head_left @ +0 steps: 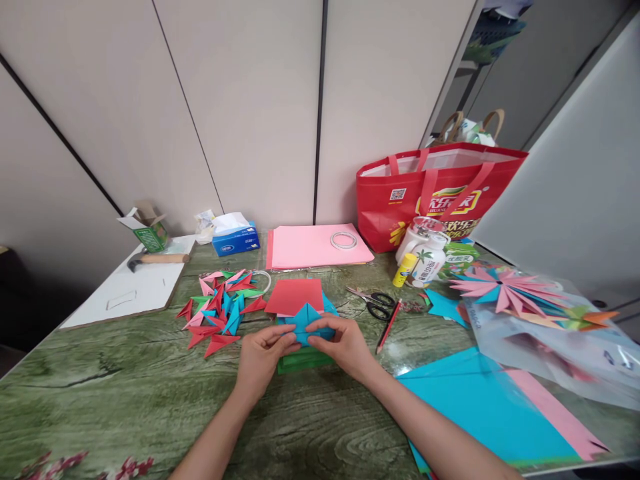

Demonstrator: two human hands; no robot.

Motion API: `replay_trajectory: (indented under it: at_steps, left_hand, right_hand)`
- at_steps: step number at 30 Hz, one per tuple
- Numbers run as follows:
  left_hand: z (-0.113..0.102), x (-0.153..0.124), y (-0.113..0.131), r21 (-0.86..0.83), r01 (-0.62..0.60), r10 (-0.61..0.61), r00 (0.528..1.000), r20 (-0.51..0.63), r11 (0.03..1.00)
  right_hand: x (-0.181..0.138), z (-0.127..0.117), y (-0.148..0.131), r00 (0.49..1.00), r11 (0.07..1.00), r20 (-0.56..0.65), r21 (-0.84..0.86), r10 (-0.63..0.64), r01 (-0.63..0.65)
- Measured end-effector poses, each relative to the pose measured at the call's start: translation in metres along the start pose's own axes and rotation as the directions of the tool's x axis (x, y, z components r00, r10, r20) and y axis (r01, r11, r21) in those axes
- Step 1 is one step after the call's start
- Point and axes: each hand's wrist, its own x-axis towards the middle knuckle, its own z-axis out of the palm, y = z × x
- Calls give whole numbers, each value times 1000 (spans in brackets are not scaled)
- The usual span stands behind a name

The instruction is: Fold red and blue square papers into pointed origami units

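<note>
Between my two hands is a blue sheet of origami paper (306, 323), creased and partly folded, with a point standing up at the top. My left hand (267, 348) pinches its left side between thumb and fingers. On the right side, my right hand (343, 341) pinches it the same way. Beneath lies a stack of coloured paper squares, with a red square (295, 295) toward the back and green sheets (305, 361) at the front. A heap of folded red, pink, blue and green paper pieces (220, 307) lies left of my hands.
Black-handled scissors (379, 307), a red pencil (389, 327) and a yellow glue stick (404, 269) lie or stand to the right. Behind are pink paper (300, 247), a tissue box (235, 239) and a red bag (380, 217). A hammer (163, 260) rests on a white board (130, 291) at left; large blue sheets (480, 407) lie right.
</note>
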Motion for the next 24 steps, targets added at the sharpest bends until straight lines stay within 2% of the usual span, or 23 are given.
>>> replay_trajectory:
  at_steps: [7,14,24]
  left_hand:
    - [1,-1,0,2,-22,22,1000,-16,1000]
    - [-3,2,0,-5,-58,58,997,43,998]
    - [-3,3,-1,-58,-58,57,998,-8,997]
  right_hand:
    - [-1,0,-3,1000,999,9,36,4,-5]
    - [1,-3,2,999,999,-12,10,38,-38]
    - [2,-3,2,1000,1000,-3,4,26,-26]
